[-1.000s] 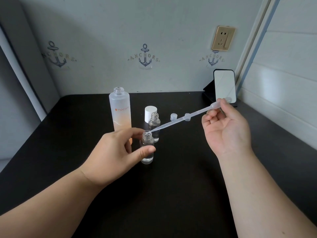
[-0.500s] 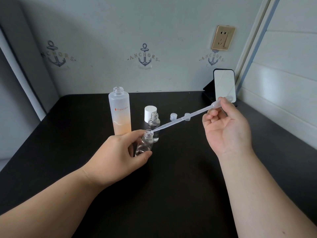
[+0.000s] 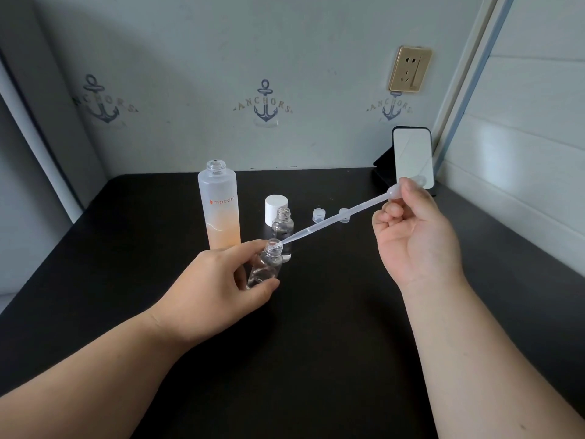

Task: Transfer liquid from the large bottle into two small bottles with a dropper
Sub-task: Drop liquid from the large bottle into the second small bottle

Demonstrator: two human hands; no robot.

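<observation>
Two hands engaged: left hand [image 3: 215, 286] grips tilted small clear bottle [image 3: 264, 267] above black table [image 3: 316, 343]; right hand [image 3: 414, 236] pinches dropper [image 3: 335, 221] bulb, tip at bottle mouth.

Two bare forearms and two hands in view, nothing more of the body. Left forearm entering from 8 o'clock, ending in the left hand [image 3: 218, 283] near centre. Right forearm entering from 4 o'clock, broad at the frame edge, narrowing to the wrist below the right hand [image 3: 414, 236] at about 2 o'clock of centre. No sleeves, cuffs or gloves over either arm as far as the frame edges. No rings, watch, bracelets or bands on fingers or wrists. Fingernails short and unpainted where visible. A small dark spot on the right forearm near the 4 o'clock edge.
</observation>
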